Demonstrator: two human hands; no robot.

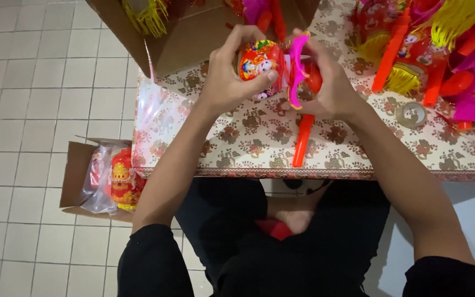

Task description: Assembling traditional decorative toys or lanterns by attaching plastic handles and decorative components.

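My left hand [227,77] grips a red toy lantern [259,61] printed with colourful cartoon figures, held above the table. My right hand [328,82] holds the lantern's other side, where a magenta plastic piece [296,69] curves across it. A red-orange plastic stick [303,140] hangs down from under my right hand and lies over the table's near edge. Both forearms reach out from black sleeves.
The table wears a floral patterned cloth [248,146]. A heap of red, yellow and magenta lantern parts [441,49] fills the far right, with a tape roll [411,114] beside it. An open cardboard box [188,33] sits far left. On the tiled floor a box holds bagged lanterns [114,179].
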